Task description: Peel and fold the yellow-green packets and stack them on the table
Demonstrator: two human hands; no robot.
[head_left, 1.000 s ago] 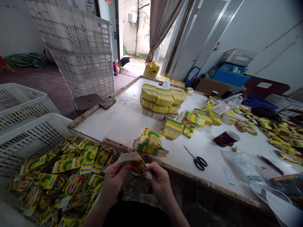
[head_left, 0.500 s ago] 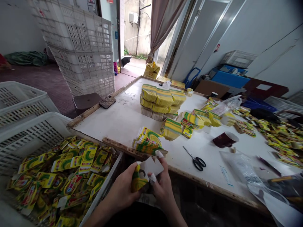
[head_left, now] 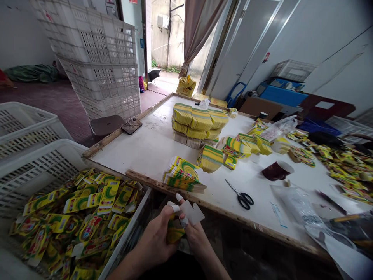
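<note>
Between my two hands, just off the table's near edge, is a small yellow-green carton (head_left: 175,233) with white inner flaps. My left hand (head_left: 157,235) is closed around its left side. My right hand (head_left: 194,231) pinches at the white flaps from the right. White wraps cover some fingertips. Beyond my hands, a pile of flat yellow cartons (head_left: 185,173) lies at the table edge. At lower left, a white crate (head_left: 72,146) holds many folded cartons (head_left: 87,225).
The white table (head_left: 136,149) bears stacked carton bundles (head_left: 199,120), scissors (head_left: 243,196), a dark red mug (head_left: 276,171), a phone (head_left: 132,126) and a plastic bag (head_left: 300,206). Tall stacked crates (head_left: 99,62) and a stool (head_left: 106,124) stand at left. More cartons (head_left: 346,167) lie at right.
My right hand has moved left and down, closer to my left hand. The carton's white flaps now stand between my fingers, and its printed side is more hidden.
</note>
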